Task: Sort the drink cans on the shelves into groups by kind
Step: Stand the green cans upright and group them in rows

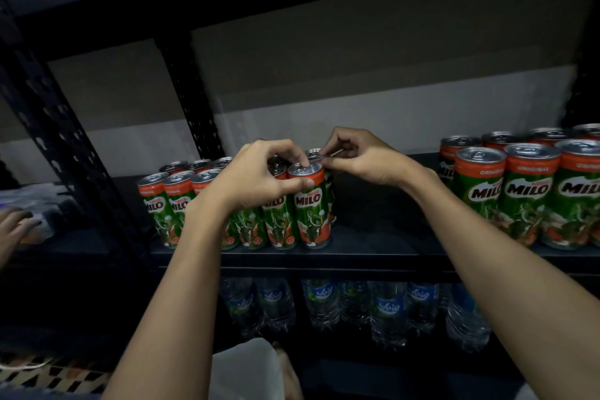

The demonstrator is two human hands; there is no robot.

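Left hand (259,172) gripping front Milo can (310,208); right hand (360,156) pinching the rear can's rim (314,154), at 12 o'clock. Best sliding both upright, flush.

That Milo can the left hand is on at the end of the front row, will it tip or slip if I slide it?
The Milo can is tall and slim, so a push near its top could tip it. Its unopened tab suggests it is full and fairly heavy. The glossy wall may slip under the left hand; neighbouring cans brace one side only.
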